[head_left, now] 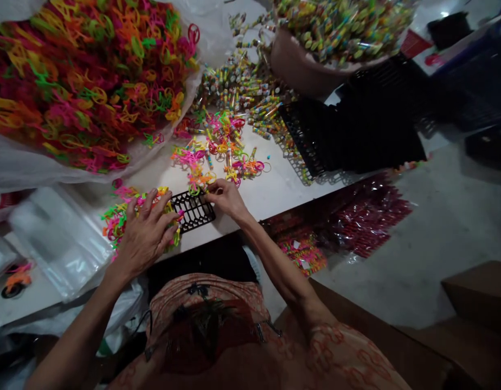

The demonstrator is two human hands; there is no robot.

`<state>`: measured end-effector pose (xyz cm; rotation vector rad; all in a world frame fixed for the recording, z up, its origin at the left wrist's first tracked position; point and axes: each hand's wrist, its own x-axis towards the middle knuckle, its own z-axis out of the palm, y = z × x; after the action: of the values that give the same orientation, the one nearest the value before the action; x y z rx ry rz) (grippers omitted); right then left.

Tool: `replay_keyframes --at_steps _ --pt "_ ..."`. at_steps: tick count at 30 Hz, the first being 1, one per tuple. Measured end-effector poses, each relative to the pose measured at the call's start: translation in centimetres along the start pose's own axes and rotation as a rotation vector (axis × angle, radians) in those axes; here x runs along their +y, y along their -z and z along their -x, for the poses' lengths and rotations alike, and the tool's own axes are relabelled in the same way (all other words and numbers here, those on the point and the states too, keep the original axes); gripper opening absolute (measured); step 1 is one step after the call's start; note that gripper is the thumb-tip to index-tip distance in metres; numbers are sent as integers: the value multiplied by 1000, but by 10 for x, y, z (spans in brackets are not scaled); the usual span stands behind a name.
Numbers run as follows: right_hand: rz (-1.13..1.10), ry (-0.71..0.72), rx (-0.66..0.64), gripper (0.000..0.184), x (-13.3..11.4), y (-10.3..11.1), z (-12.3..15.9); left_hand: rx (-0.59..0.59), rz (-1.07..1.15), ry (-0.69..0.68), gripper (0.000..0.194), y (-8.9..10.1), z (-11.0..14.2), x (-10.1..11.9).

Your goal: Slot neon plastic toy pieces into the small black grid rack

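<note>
A black plastic grid tray (193, 210) with open slots lies near the table's front edge. My left hand (148, 233) lies at the tray's left end, fingers stretched and spread over a heap of small neon plastic pieces (112, 222). These pieces are pink, green, yellow and orange. At the tray's upper right corner, my right hand (228, 201) has thumb and forefinger pinched together. Whatever is between those fingertips is too small to make out. Just beyond the tray, more loose neon pieces (222, 143) are scattered, some mixed with small tubes.
A big clear bag of neon pieces (91, 86) fills the back left. Small striped tubes (250, 92) spread before a heaped basin (295, 62). Stacked black trays (356, 130) stand at right. Clear plastic bags (63, 233) lie left; packed red bundles (368, 222) sit below the table.
</note>
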<state>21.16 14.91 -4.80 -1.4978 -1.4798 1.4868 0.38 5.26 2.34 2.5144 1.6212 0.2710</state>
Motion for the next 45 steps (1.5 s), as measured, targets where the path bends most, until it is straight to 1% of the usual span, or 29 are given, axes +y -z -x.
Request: replay_keyframes --at_steps 3,5,7,8,11,14,18,21,24,27,30,33,34,36,39,41,45 --pt "-139 -57 -73 12 -1 -2 4 4 -14 -12 28 0 0 1" --pt "-245 -95 -21 14 -3 1 5 4 -27 -23 27 0 0 1" --pt "-287 -57 42 17 -5 6 4 -1 -38 -27 27 -1 1 1" --pt "-280 -20 46 18 -7 9 4 -1 -42 -24 27 -1 1 1" --pt "-213 57 -11 18 -10 12 6 7 -45 -18 29 -2 1 0" --pt "-94 62 -61 19 -14 3 7 9 -38 -15 29 -2 1 1" --pt "34 126 -102 14 -18 -22 4 4 -42 1 26 -1 1 2" --pt "24 167 -152 10 -16 -32 -1 2 -54 2 24 -1 1 2" --pt "-42 173 -193 10 -9 -32 -3 12 -40 -9 23 -2 0 2" --pt "-56 185 -185 7 -5 -32 -4 41 -35 -20 22 -2 0 3" --pt "-58 213 -185 8 -6 -39 -7 44 -53 -37 21 -1 -1 3" --pt "31 266 -215 5 -9 -48 -11 59 -56 -36 20 0 -2 4" --pt "85 290 -224 9 -11 -50 -12 66 -54 -35 20 0 -2 4" --pt "196 327 -229 15 -13 -50 -13 64 -56 -37 20 0 -2 3" --pt "309 320 -238 12 -16 -47 -15 59 -61 -46 20 0 -2 3" --pt "371 328 -279 9 -17 -44 -17 57 -61 -47 21 0 -3 3" --pt "576 424 -384 12 -22 -48 -19 70 -60 -50 24 -1 -3 2"
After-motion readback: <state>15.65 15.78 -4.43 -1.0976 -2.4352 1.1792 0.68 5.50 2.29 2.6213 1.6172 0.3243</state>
